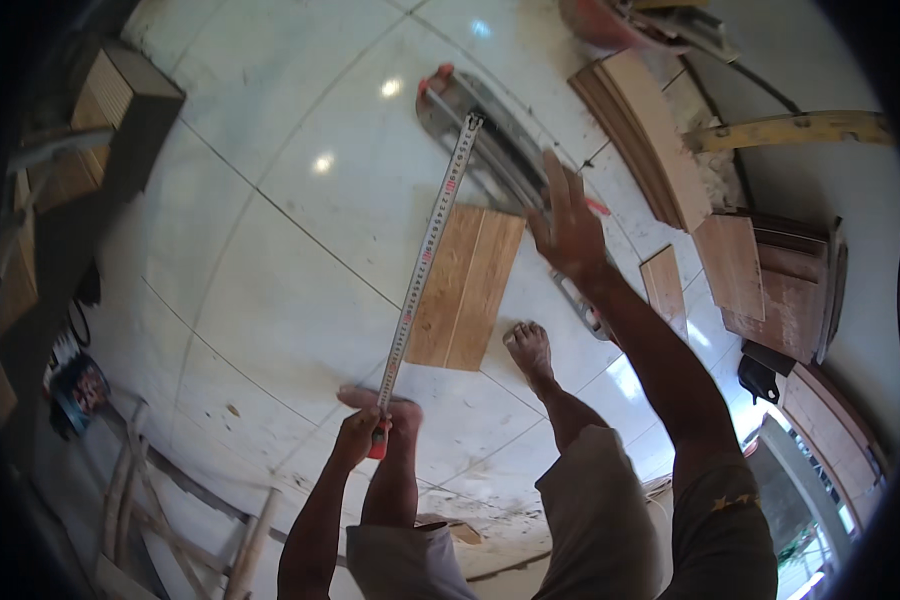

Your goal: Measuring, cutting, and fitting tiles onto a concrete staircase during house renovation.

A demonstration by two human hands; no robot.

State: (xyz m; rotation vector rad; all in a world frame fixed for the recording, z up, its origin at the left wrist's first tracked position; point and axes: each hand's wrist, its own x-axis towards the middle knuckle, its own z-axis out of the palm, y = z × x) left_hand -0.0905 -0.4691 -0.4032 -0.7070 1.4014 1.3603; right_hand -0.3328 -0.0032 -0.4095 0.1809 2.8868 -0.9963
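Note:
My left hand [353, 437] is closed around a red tape measure [378, 440] above my left foot. Its blade [425, 262] is drawn out away from me, and the hooked end reaches over a long grey tool with metal rails and red ends [470, 110], which looks like a tile cutter. Beneath the blade's right side lies a wood-grain plank piece [467, 290] with a lengthwise seam, flat on the floor. My right hand [573, 228] is held over the railed tool, fingers stretched out and thumb apart, gripping nothing. Whether it touches the tool I cannot tell.
Stacked planks [635, 140] lie at the right, near a small plank offcut [662, 282] and more boards [730, 265]. A yellow bar [795, 130] juts in there. Boxed planks [120, 110] stand far left; a wooden pole frame [255, 540] is at lower left. My bare right foot [529, 350] stands beside the plank.

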